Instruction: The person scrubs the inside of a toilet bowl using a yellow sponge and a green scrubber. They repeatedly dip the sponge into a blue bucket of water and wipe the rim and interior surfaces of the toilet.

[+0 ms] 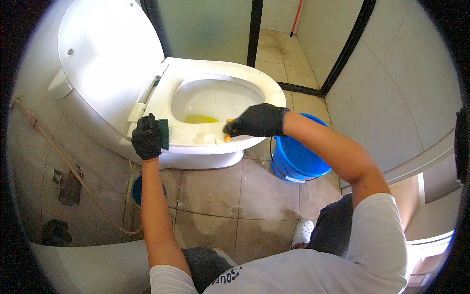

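My left hand (147,137), in a black glove, grips a dark green scouring pad (164,134) at the hinge end of the white toilet seat (202,63). In a matching glove, my right hand (259,120) is closed around an orange item (228,136) pressed to the near side of the seat. Most of that item is hidden by the fingers, so its kind is unclear. The seat is down over the bowl (213,97), where yellow liquid (201,119) lies at the bottom. Behind it the toilet lid (110,66) stands raised. Yellowish stains mark the seat's surface.
Below my right forearm stands a blue bucket (293,154) with a wire handle. A smaller blue container (137,189) is partly behind my left arm. A hose (93,200) hangs along the left wall. A black-framed glass partition (209,29) rises behind the toilet.
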{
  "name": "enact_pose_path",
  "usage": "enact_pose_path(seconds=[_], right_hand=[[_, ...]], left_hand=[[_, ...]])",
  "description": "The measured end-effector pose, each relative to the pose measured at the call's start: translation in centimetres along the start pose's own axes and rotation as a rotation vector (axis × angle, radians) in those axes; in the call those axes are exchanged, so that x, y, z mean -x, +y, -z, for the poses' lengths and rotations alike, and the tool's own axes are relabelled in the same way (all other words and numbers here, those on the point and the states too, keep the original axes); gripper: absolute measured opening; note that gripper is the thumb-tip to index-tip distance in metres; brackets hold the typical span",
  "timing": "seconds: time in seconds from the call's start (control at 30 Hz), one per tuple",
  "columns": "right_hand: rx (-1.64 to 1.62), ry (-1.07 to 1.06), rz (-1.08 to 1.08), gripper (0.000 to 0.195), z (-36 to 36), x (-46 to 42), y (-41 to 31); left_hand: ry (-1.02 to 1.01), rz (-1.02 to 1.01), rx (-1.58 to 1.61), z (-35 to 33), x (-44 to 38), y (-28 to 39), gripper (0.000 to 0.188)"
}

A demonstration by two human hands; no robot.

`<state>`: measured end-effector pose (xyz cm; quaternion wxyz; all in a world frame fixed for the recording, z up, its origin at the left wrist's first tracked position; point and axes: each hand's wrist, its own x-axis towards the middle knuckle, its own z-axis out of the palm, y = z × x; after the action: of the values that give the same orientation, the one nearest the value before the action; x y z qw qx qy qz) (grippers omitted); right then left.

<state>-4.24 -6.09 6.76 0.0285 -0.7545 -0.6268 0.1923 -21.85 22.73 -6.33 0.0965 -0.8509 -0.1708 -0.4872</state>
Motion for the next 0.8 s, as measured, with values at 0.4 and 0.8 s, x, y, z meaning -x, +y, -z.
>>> enact_pose_path(seconds=[0.4,0.8], right_hand=[[0.089,0.071,0.198,0.033,-1.6,-1.9,1.1],[0.19,0.019,0.192,0.026,-0.5,1.8,3.4]], left_hand=[[-0.048,-0.04,-0.104,-0.4,0.2,-0.2,0.026],[-0.092,0.065,-0.064,-0.4,-0.4,0.7,0.019]])
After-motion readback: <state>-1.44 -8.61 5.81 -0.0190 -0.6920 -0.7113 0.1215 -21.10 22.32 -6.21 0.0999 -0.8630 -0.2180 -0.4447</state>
